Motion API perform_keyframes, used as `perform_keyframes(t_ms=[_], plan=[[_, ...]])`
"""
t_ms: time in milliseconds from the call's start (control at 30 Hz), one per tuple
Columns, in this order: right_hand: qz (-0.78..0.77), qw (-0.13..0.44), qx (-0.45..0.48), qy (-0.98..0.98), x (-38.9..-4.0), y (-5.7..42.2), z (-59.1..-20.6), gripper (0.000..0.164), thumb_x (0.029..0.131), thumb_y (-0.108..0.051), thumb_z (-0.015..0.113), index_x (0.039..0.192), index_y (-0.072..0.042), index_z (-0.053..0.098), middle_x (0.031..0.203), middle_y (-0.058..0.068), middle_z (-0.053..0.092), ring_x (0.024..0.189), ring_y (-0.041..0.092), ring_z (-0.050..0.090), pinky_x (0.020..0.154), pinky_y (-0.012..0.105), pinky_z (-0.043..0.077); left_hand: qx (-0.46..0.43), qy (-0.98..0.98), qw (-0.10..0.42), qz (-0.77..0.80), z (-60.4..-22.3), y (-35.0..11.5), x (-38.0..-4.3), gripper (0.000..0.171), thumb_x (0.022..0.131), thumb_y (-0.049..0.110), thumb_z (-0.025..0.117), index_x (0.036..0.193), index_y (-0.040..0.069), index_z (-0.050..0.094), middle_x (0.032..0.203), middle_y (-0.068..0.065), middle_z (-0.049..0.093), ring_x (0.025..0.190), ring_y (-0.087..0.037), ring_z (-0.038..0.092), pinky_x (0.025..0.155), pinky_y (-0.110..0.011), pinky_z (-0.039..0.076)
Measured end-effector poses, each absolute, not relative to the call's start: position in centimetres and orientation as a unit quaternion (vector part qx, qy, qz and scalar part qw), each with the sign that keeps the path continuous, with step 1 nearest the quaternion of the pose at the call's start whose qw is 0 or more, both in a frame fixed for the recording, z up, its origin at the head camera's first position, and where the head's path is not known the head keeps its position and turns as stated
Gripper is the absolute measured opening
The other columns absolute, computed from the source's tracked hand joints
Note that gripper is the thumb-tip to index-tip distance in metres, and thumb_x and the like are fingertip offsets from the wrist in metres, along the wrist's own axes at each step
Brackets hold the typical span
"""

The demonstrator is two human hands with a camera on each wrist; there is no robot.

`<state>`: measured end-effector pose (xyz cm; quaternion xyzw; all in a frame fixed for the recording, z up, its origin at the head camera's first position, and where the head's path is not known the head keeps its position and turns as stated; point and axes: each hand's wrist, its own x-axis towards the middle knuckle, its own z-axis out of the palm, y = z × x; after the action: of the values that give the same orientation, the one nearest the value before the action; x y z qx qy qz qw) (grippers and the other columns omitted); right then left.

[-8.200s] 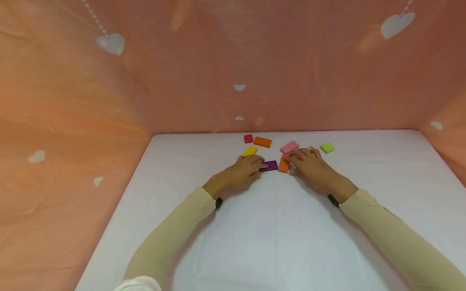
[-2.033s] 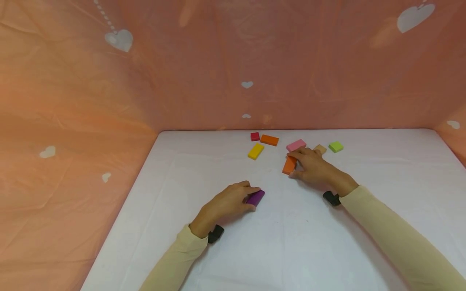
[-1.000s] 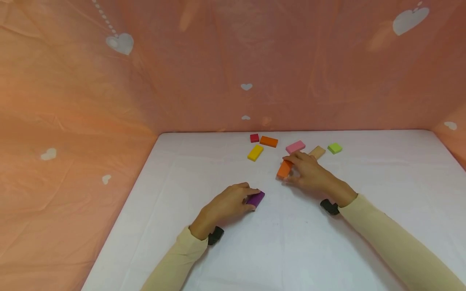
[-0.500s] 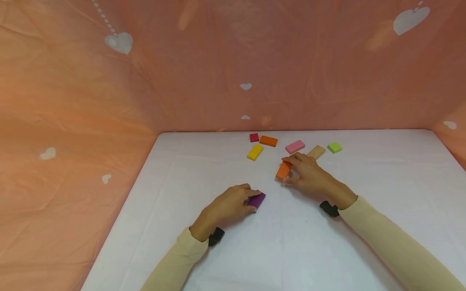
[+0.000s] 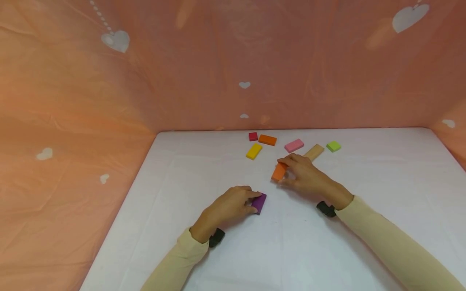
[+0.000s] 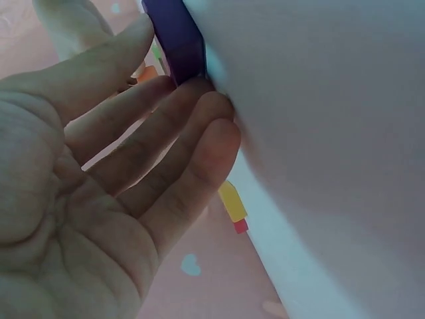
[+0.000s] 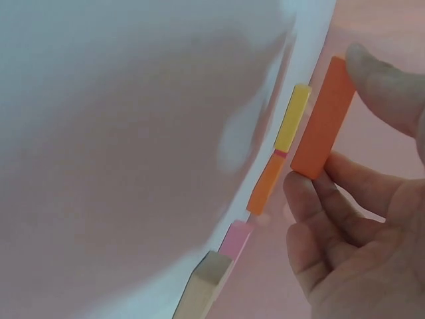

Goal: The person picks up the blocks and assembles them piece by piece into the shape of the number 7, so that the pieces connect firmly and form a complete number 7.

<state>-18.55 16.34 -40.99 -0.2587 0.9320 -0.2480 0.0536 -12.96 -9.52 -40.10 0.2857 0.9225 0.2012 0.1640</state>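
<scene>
On the white table my left hand (image 5: 230,205) pinches a purple block (image 5: 259,203) between thumb and fingers, the block lying flat in the head view. Farther back and to the right, my right hand (image 5: 306,174) grips an orange block (image 5: 279,172) by its two ends. In the right wrist view a gap shows between this orange block (image 7: 324,119) and the table surface. A natural wood block (image 5: 314,152) lies just behind the right hand, partly covered by it. Beyond it is a pink block (image 5: 294,145).
Along the back lie a red block (image 5: 253,136), a second orange block (image 5: 267,140) and a yellow block (image 5: 254,151). A lime green block (image 5: 333,146) sits at the right. Orange cloth (image 5: 204,72) with hearts hangs behind the table's far edge.
Earlier the purple block lay beside the orange one; my left hand has drawn it nearer and turned it. My right hand has since brought the orange block left and nearer, uncovering the wood block.
</scene>
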Motion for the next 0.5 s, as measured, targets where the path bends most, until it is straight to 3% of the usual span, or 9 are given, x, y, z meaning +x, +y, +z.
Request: perform_keyframes(t_ms=[267, 500], plan=[[-0.249, 0.062, -0.275, 0.927, -18.1, 15.2, -41.2, 0.07, 0.085, -0.036, 0.079, 0.142, -0.004, 0.052, 0.136, 0.015, 0.054, 0.123, 0.033, 0.051, 0.106, 0.054, 0.045, 0.294, 0.921, 0.153, 0.205, -40.0, -9.6, -13.0, 0.037, 0.093, 0.019, 0.071, 0.127, 0.008, 0.069, 0.11, -0.005, 0.074, 0.084, -0.009, 0.06, 0.079, -0.019, 0.053], [-0.252, 0.077, -0.283, 0.922, -17.5, 14.3, -41.1, 0.068, 0.086, -0.035, 0.077, 0.142, -0.005, 0.052, 0.137, 0.012, 0.054, 0.123, 0.032, 0.051, 0.108, 0.053, 0.044, 0.299, 0.92, 0.144, 0.21, -40.1, -9.6, -13.1, 0.038, 0.088, 0.019, 0.076, 0.124, 0.007, 0.07, 0.101, -0.003, 0.073, 0.078, -0.009, 0.055, 0.072, -0.015, 0.048]])
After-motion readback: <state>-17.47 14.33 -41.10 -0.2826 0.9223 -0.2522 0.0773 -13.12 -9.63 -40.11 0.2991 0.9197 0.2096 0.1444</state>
